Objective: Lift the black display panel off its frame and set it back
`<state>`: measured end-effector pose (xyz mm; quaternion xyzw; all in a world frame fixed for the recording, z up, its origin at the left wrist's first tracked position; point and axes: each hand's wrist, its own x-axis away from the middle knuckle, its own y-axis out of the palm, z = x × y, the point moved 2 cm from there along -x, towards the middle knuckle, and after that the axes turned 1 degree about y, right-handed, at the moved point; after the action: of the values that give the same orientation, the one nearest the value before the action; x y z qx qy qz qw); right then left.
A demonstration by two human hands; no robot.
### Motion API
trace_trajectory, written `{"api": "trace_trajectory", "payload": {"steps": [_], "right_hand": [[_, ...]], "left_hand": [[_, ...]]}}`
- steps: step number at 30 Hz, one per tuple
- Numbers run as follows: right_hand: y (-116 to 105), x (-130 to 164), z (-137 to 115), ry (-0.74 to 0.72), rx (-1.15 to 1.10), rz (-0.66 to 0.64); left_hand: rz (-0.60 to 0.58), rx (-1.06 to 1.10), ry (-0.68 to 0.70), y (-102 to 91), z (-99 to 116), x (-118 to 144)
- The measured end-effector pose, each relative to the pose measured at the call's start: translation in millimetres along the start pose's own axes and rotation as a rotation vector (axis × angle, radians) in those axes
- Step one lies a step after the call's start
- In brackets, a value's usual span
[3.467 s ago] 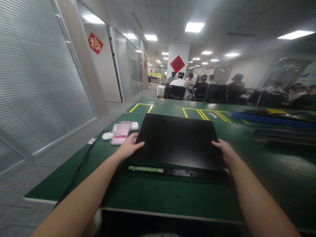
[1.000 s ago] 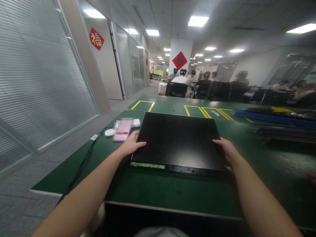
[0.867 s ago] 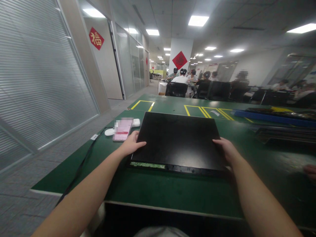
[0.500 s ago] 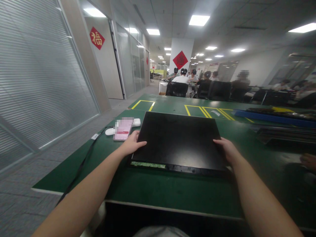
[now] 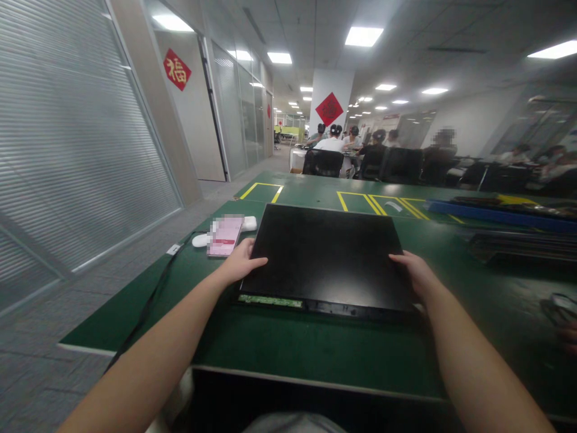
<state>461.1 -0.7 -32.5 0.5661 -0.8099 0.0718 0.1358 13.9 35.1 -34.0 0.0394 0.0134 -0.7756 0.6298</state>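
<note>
A black LCD screen panel lies face up in front of me, low over the green table. Along its near edge runs a narrow strip with a green circuit board on the left part. My left hand grips the panel's left edge, thumb on the front face and fingers around the side. On the opposite edge, my right hand holds it the same way, with the thumb on top. The fingers beneath are hidden, and I cannot tell whether the panel rests on the table.
Left of the panel, a phone leans on a white stand; a black cable trails nearby. Yellow tape marks the far side of the green table. Stacked dark panels and a blue tray lie right. People sit beyond.
Both my hands and the panel stay where they were. At the right edge, another person's hand has shifted down and outward, and a dark looped item now shows there.
</note>
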Motion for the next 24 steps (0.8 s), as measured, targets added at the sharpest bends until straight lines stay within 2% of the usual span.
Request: {"api": "trace_trajectory", "payload": {"steps": [24], "right_hand": [[-3.2, -7.1, 4.0, -0.021, 0.01, -0.008]], "left_hand": [[-0.022, -0.099, 0.023, -0.5, 3.8, 2.0]]}}
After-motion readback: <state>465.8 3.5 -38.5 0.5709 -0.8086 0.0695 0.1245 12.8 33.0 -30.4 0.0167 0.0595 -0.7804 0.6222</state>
